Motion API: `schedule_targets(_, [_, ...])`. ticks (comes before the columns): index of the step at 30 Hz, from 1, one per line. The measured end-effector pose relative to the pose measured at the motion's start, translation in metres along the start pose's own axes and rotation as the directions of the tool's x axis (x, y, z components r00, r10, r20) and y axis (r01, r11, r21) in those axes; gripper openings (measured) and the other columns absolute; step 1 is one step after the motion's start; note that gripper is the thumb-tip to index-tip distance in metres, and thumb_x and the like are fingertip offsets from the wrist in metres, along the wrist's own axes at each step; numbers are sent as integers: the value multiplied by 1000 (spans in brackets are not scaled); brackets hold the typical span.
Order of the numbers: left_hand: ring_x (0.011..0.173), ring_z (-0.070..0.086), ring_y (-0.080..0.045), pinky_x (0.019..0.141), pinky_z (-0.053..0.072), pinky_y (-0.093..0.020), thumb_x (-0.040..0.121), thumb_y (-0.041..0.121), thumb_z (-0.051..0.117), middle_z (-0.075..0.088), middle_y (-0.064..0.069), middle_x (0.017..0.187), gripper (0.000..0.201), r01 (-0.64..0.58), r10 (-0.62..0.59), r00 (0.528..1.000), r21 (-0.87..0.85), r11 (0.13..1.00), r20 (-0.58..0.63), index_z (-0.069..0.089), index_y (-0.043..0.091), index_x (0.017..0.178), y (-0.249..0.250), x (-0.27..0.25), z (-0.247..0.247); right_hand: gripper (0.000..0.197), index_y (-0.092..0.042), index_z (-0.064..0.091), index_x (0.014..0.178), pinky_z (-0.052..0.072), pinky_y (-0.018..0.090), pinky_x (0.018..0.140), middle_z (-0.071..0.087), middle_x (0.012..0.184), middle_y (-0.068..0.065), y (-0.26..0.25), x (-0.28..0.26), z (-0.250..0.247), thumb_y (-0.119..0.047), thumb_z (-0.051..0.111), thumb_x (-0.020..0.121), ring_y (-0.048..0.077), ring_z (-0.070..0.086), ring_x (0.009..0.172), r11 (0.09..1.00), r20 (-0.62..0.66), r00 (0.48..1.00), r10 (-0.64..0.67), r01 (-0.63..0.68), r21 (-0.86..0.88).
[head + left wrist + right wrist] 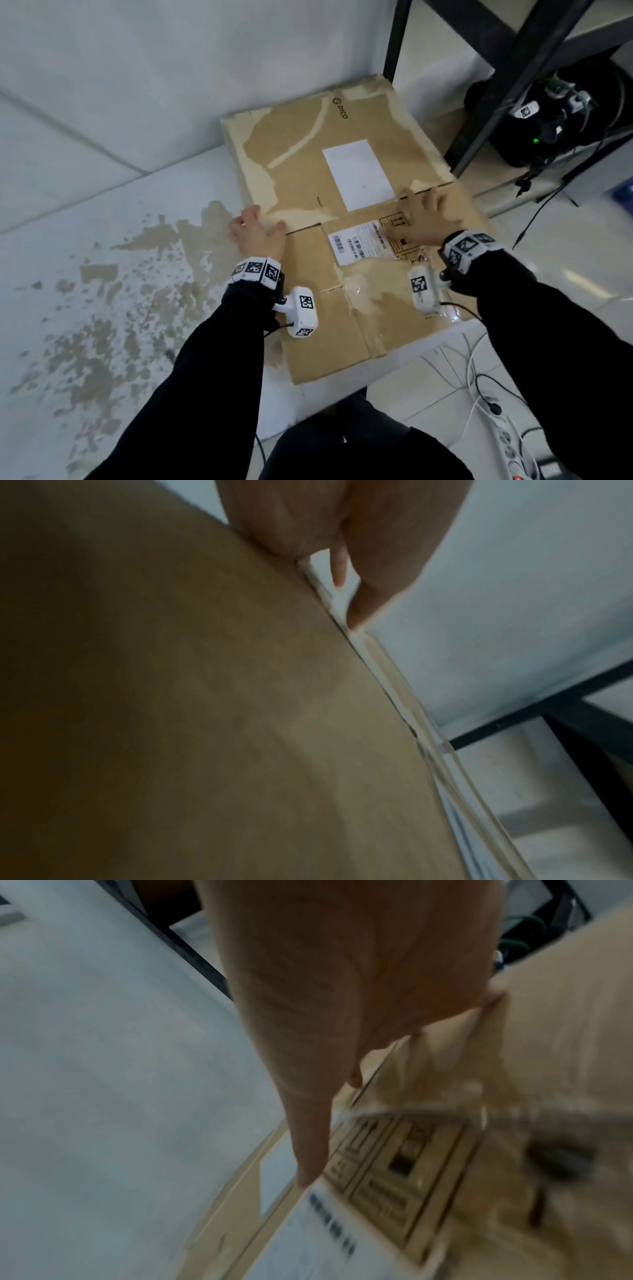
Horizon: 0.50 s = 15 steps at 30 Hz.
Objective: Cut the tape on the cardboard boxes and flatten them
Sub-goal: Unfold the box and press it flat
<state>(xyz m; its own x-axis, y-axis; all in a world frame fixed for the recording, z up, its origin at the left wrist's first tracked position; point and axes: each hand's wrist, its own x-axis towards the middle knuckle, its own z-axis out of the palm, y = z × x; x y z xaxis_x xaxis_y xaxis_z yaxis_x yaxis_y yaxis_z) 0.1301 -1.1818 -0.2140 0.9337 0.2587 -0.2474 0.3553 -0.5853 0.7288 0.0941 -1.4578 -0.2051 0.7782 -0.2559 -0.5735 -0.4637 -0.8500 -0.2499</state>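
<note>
From the head camera, the cardboard box [346,219] lies collapsed and nearly flat on the white counter [113,260], its long axis running away from the person toward the wall, with one far corner beside the dark shelf frame [486,85]. The left hand [257,233] rests at the box's left edge, about halfway along, fingers spread and relaxed on the cardboard, gripping nothing. The right hand [421,219] lies flat on the right half, fingers extended over the printed handling symbols, just beside the shipping label [359,241] and below the blank white label [358,173]. Both hands sit on the same cross-line, roughly where a flap seam crosses the box, so a downward press, judging by the task, would act evenly on both sides. In the left wrist view, the cardboard fills the frame and the left hand's fingers [363,601] reach down straight beside the layered edge, touching it without curling round. In the right wrist view, blurred, the right hand's fingers [308,1137] stretch long and straight onto the box surface near the symbols and the label's corner, holding nothing.
</note>
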Motion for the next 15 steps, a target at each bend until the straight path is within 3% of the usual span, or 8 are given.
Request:
schedule_targets(2, [144,8,-37,115,23,-47,72,50,74,-2,-18,155,98,-26,-16,983,231,973,181,19,21,148,5,-6,4,122,-32,-18,147,-2,75,100,-32,152,10,-6,-5,10,-80,56,65,37,-28,139,999,23,999,33,-32,-35])
schedule_targets(4, [144,-18,-37,118,3,-52,61,63,77,-30,-19,152,132,-81,-60,943,403,912,326,-10,22,151,7,-10,10,126,-32,-24,146,-2,75,101,-36,151,10,-9,-3,16,-83,55,62,37,-30,138,996,22,998,51,-49,-68])
schedule_targets(5, [141,-25,-38,116,-2,-53,58,65,78,-37,-20,149,141,-107,-67,930,442,891,360,-19,21,149,6,-8,13,127,-32,-25,145,-2,75,101,-36,150,10,-8,1,15,-84,55,61,38,-30,138,996,19,999,50,-49,-73])
schedule_targets(8, [141,-24,-42,114,-2,-57,53,66,80,-40,-20,147,148,-91,-89,928,453,887,362,-25,20,147,8,3,21,128,-33,-24,145,-2,76,101,-36,150,10,-7,11,10,-84,55,58,38,-30,138,996,28,998,52,-49,-72])
schedule_targets(15, [143,-4,-43,113,15,-57,56,66,79,-30,-16,153,138,-51,-99,959,505,862,266,-12,23,152,23,7,26,126,-31,-17,148,-2,75,100,-30,154,10,-15,31,-4,-81,59,61,39,-25,140,992,-23,999,44,-46,-121])
